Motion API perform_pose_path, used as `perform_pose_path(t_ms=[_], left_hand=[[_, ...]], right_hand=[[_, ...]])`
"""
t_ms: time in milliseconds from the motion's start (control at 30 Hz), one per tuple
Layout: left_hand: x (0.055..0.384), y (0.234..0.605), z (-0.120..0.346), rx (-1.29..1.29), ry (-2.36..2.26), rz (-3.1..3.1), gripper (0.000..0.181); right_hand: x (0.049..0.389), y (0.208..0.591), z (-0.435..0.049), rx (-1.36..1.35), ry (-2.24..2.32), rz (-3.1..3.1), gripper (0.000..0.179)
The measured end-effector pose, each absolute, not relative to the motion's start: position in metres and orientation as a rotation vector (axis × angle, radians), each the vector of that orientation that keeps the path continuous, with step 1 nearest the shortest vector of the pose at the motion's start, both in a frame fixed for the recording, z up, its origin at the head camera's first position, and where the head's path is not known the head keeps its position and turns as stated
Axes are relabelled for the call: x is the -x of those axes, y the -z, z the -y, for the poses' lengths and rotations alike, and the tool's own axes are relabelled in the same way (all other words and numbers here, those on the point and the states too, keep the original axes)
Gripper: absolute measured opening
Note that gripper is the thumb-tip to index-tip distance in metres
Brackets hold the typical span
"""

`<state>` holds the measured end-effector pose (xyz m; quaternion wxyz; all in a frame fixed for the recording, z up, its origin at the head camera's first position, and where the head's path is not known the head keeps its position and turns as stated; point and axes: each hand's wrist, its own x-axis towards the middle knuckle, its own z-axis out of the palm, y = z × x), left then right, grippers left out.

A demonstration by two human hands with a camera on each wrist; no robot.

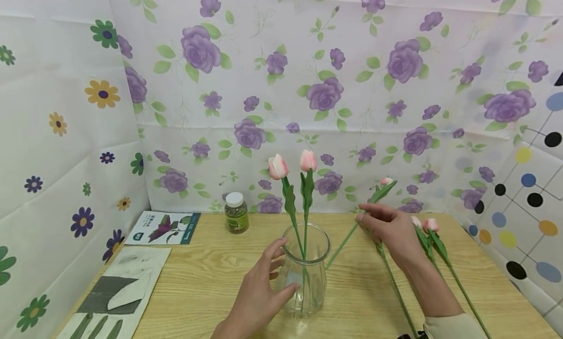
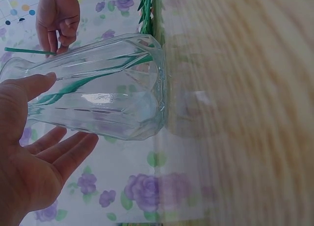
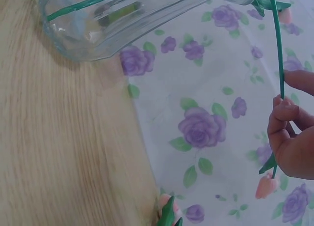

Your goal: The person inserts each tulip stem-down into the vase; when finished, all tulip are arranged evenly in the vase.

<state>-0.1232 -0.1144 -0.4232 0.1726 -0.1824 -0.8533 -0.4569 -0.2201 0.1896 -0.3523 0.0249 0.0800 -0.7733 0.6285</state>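
A clear glass vase (image 1: 320,285) stands upright on the table, holding two pink-and-white tulips (image 1: 278,168). My left hand (image 1: 259,295) holds the vase from its left side, with the thumb across the front and the fingers along the far side. To the right of the vase, my right hand (image 1: 396,234) pinches the green stem of another tulip (image 1: 345,243). That tulip slants, its pink head up behind the hand and its lower stem near the vase's outer right side. More tulips (image 1: 432,225) lie on the table under and beside the right forearm, partly hidden.
A green-labelled jar (image 1: 236,218) with a white lid stands behind the vase to the left. Left of it lies a printed booklet (image 1: 164,228), with a grey and white packet (image 1: 119,290) in front. Floral sheets (image 1: 264,85) wall the table (image 1: 202,280) at the back and sides.
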Motion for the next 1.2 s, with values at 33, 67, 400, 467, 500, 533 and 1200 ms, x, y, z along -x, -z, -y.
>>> perform_pose_path(t_ms=[33,67,400,467,500,533,1200], left_hand=[[0.123,0.423,0.114,0.518,1.295,2.421,0.095],[0.123,0.423,0.115,0.519,1.296,2.421,0.095],[0.123,0.423,0.115,0.524,1.314,2.420,0.093],[0.123,0.423,0.115,0.527,1.316,2.420,0.093],[0.124,0.423,0.115,0.527,1.317,2.422,0.093],[0.123,0.422,0.115,0.527,1.317,2.422,0.093],[0.123,0.423,0.116,0.535,1.332,2.439,0.095]], right_hand=[[0.221,0.351,-0.189,-0.236,-1.951,2.381,0.041],[0.221,0.350,-0.188,-0.225,-1.955,2.371,0.039],[0.221,0.341,-0.181,-0.183,-2.017,2.298,0.034],[0.222,0.341,-0.180,-0.180,-2.019,2.283,0.034],[0.221,0.341,-0.179,-0.181,-2.015,2.276,0.033],[0.222,0.340,-0.178,-0.186,-2.015,2.265,0.033],[0.216,0.328,-0.153,-0.276,-1.706,2.225,0.036]])
